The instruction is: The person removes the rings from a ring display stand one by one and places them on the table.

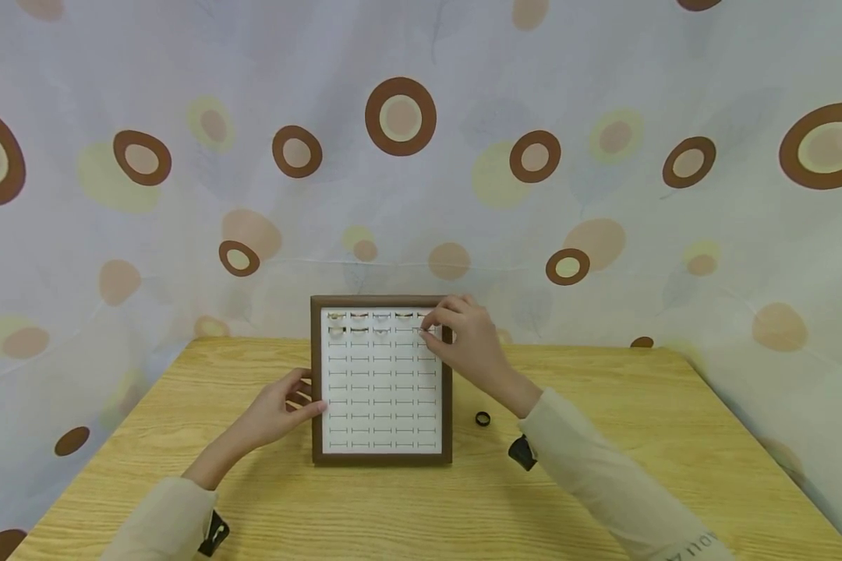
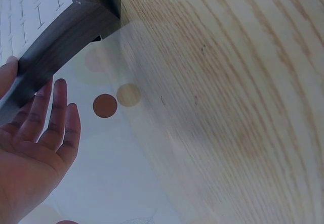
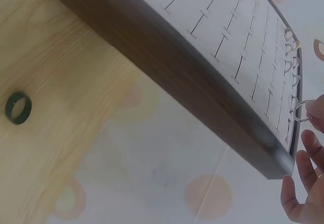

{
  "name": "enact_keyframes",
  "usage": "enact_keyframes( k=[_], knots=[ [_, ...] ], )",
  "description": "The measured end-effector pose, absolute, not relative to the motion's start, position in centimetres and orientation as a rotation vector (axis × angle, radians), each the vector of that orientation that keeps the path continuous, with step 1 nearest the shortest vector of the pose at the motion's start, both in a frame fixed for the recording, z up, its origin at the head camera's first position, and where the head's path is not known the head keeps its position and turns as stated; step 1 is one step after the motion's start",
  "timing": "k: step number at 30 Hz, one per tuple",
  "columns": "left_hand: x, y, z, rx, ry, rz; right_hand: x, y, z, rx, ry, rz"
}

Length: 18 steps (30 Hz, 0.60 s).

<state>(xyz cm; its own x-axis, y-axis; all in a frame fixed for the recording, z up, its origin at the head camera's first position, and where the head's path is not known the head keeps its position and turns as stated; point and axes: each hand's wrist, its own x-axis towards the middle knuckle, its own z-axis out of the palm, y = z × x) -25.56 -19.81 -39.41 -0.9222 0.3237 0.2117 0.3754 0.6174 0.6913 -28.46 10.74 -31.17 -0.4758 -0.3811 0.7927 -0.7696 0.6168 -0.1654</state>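
A ring display board (image 1: 382, 396) with a brown wooden frame stands upright on the table. Its white panel has rows of slits, and several rings sit in the top two rows. My left hand (image 1: 281, 409) grips the board's left side, thumb on the front edge and fingers behind; the left wrist view shows this hand (image 2: 35, 158) at the dark frame. Between right thumb and finger I pinch a thin silver ring (image 3: 302, 111), held against the panel near the second row's right end. The right hand (image 1: 470, 343) partly covers the slits there.
A black ring (image 1: 482, 419) lies on the wooden table (image 1: 575, 382) to the right of the board. Behind the table hangs a pale curtain (image 1: 421, 210) with brown and yellow circles. Dark straps show at both sleeve cuffs.
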Motion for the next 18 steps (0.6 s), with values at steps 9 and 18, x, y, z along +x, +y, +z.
enact_keyframes(
  k=[9,18],
  knots=[
    [-25.6,-19.9,-39.6,-0.619,-2.748,-1.207,-28.1,13.2,-31.9,0.861,-2.115,0.637],
    [-25.6,-19.9,-39.6,-0.616,-2.75,-1.218,-27.9,16.0,-33.5,0.803,-2.142,0.613]
  ],
)
